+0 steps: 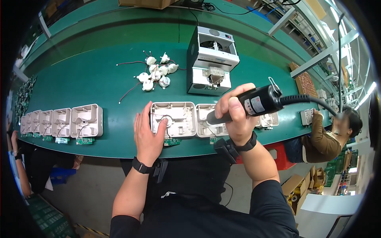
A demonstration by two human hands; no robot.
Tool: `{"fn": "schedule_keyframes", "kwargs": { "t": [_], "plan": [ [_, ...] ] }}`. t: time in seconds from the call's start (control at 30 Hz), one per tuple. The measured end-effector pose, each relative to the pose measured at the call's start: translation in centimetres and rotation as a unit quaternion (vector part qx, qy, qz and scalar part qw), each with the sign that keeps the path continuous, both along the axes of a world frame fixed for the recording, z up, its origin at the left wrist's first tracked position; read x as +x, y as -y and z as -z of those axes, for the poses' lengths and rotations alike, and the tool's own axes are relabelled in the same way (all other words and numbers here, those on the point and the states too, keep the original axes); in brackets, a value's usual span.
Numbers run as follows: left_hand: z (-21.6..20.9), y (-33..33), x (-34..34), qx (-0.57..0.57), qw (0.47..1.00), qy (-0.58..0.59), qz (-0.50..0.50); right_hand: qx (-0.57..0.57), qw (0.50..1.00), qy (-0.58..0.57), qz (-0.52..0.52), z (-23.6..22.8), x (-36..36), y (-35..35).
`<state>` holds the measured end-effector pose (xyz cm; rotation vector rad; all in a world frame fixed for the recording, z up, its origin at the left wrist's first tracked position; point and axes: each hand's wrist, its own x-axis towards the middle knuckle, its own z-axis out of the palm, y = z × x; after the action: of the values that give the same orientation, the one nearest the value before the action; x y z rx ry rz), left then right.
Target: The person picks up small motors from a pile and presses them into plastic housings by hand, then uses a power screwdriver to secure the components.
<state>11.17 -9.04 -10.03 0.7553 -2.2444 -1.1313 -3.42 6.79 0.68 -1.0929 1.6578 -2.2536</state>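
Note:
My left hand (147, 135) lies with straight fingers along the left wall of a white plastic housing (185, 123). Its thumb rests on a small round white part with a wire (169, 120) inside. Gripped in my right hand (241, 121) is a black electric screwdriver (260, 102), tilted, its cable running off to the right. The screwdriver's nose points down into a second white housing (201, 110), which stands against the first one's right side. My hand and the tool hide much of that housing, and the tip cannot be made out. A green circuit board (172, 141) pokes out at the first housing's front.
Several more white housings (86, 119) line the table's left front, with circuit boards before them. A pile of round white wired parts (154, 72) lies behind my hands. Beside it stands a black-and-white machine (212, 59). A co-worker (329, 137) sits at the right.

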Motion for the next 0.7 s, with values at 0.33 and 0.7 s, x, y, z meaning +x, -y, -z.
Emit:
{"fn": "schedule_keyframes", "kwargs": {
  "t": [0.33,0.7],
  "plan": [
    [-0.4,-0.2,-0.1,-0.017,1.0,-0.014,0.002,0.0,1.0,-0.002,-0.011,-1.3,-0.8,0.3],
    [0.3,-3.1,-2.2,-0.018,0.999,-0.023,0.019,-0.018,0.99,-0.096,0.104,-5.2,-8.4,3.8]
  ]
}}
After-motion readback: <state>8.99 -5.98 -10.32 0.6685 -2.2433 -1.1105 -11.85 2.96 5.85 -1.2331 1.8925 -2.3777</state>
